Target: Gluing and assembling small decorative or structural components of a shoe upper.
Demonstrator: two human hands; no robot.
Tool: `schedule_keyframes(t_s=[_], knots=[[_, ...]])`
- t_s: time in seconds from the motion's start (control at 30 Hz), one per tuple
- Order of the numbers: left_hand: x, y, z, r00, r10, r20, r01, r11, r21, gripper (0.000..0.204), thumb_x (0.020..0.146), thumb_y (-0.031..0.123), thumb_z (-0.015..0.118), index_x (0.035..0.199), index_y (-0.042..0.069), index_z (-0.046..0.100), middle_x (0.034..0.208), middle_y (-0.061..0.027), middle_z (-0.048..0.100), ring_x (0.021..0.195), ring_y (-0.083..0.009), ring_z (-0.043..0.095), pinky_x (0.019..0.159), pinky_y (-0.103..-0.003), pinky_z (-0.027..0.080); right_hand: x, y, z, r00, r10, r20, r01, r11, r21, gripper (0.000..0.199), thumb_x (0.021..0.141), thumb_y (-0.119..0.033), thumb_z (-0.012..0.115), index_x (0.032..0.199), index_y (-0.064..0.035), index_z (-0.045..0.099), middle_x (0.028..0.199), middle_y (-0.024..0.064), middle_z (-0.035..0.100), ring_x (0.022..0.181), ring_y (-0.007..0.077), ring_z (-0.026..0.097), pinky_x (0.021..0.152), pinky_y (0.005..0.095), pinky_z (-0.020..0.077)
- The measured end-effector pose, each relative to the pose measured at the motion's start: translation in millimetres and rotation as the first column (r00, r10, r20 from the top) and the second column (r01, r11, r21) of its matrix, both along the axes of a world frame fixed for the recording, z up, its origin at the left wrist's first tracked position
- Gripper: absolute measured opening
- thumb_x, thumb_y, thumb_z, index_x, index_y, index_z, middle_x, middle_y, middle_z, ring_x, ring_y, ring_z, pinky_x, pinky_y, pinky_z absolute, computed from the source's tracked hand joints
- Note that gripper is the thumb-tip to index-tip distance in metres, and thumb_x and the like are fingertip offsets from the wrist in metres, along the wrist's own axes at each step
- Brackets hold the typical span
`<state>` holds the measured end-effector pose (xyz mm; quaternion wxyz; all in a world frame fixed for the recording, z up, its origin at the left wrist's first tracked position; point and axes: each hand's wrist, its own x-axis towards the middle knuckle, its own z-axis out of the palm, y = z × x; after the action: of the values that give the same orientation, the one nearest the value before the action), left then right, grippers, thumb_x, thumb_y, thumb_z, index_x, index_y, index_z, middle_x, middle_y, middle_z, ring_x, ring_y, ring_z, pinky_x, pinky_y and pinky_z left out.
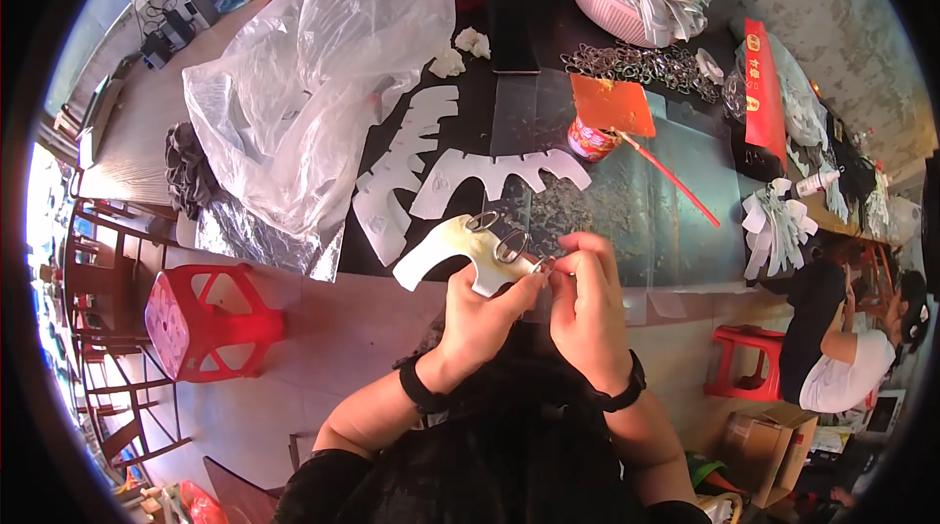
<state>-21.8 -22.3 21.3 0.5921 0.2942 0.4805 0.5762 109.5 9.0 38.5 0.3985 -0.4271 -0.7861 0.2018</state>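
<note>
My left hand (478, 326) grips a white scalloped strip (431, 252) with yellowish smears, its thumb pressed near the strip's right end. Two metal rings (510, 246) hang on tabs along the upper edge of that strip. At its right end my right hand (590, 307) pinches a small metal ring (544, 263), partly hidden by the fingertips. Just beyond my hands, another white scalloped strip (468, 169) lies curved on the dark table. A third white strip (384, 203) stretches away to its left.
An orange card (613, 105) with a red stick (671, 181) rests on a red cup (591, 140). Behind lie many metal rings (636, 64) and a pink basket (612, 13) of white pieces. Plastic sheeting (304, 83) covers the left; a red stool (220, 323) stands below. Someone (850, 367) sits at right.
</note>
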Motion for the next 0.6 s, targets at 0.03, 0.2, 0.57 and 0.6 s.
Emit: schedule_keyframes(t_s=[0.03,0.2,0.57,0.6], knots=[[-2,2,0,1.0,0.0,-0.001,0.0,1.0,-0.001,0.009,0.085,0.004,0.066,0.093,0.0,0.066,0.082,0.0003,0.065,0.07,-0.0036,0.057,0.059,-0.019,0.045,-1,0,-1,1.0,-0.004,-0.004,0.004,1.0,-0.006,0.018,0.078,0.01,0.058,0.091,0.0011,0.049,0.105,0.0183,0.051,0.09,0.0379,0.055,0.075,0.0414,0.0473],[-9,12,-3,0.983,-0.02,0.18,0.018,1.0,0.011,0.018,0.087,0.006,0.066,0.103,-0.002,0.063,0.091,-0.0042,0.067,0.08,-0.0082,0.062,0.073,-0.023,0.05,0,2,-3,1.0,-0.017,0.01,0.017,1.0,0.01,0.017,0.08,0.009,0.055,0.091,0.0011,0.044,0.095,0.0184,0.052,0.081,0.0368,0.055,0.068,0.0414,0.047],[2,12,4,0.62,0.384,-0.684,0.057,0.847,0.528,0.023,0.07,-0.005,0.073,0.09,0.003,0.063,0.094,-0.0101,0.056,0.084,-0.0248,0.058,0.07,-0.032,0.048,0,-1,-4,0.999,-0.03,-0.037,0.03,1.0,0.0,0.018,0.078,0.012,0.053,0.089,0.0012,0.043,0.091,0.0186,0.054,0.074,0.036,0.055,0.062,0.0402,0.0467],[3,12,1,0.596,0.392,-0.701,0.068,0.845,0.53,0.023,0.071,-0.005,0.072,0.09,0.003,0.063,0.094,-0.0102,0.056,0.082,-0.025,0.058,0.068,-0.032,0.048,-1,-1,-6,0.999,-0.025,-0.035,0.026,0.999,0.022,0.018,0.078,0.012,0.054,0.088,0.0014,0.043,0.091,0.0187,0.054,0.074,0.0359,0.055,0.061,0.0404,0.0463]])
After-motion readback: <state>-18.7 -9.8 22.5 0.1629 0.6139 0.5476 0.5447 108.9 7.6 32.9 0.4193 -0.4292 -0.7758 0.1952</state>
